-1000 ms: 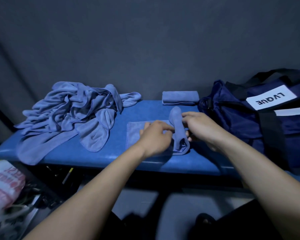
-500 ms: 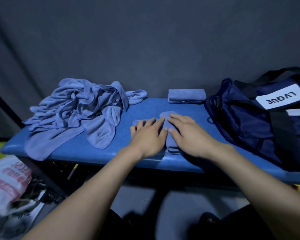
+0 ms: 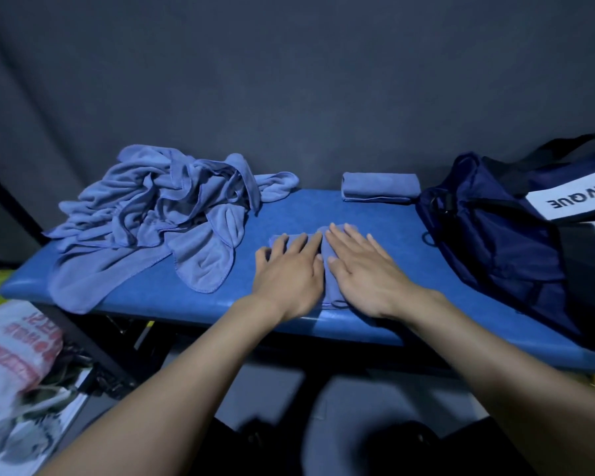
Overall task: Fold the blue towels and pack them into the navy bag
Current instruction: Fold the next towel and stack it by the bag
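A small blue towel [image 3: 331, 286] lies folded on the blue bench, mostly covered by my hands. My left hand [image 3: 291, 273] and my right hand [image 3: 363, 273] press flat on it side by side, fingers straight. A heap of unfolded blue towels [image 3: 158, 214] sprawls over the bench's left end. One folded blue towel [image 3: 380, 186] sits at the back against the wall. The navy bag [image 3: 502, 242] with a white label stands at the right end, close to my right hand.
The blue padded bench [image 3: 193, 300] runs left to right in front of a dark grey wall. Below its left end lie a white plastic bag [image 3: 11, 352] with red print and dark clutter. The floor under me is grey.
A second ago both hands were rolling one end of the towel over. Now the towel is folded down and both hands lie flat on it. The view has shifted slightly.
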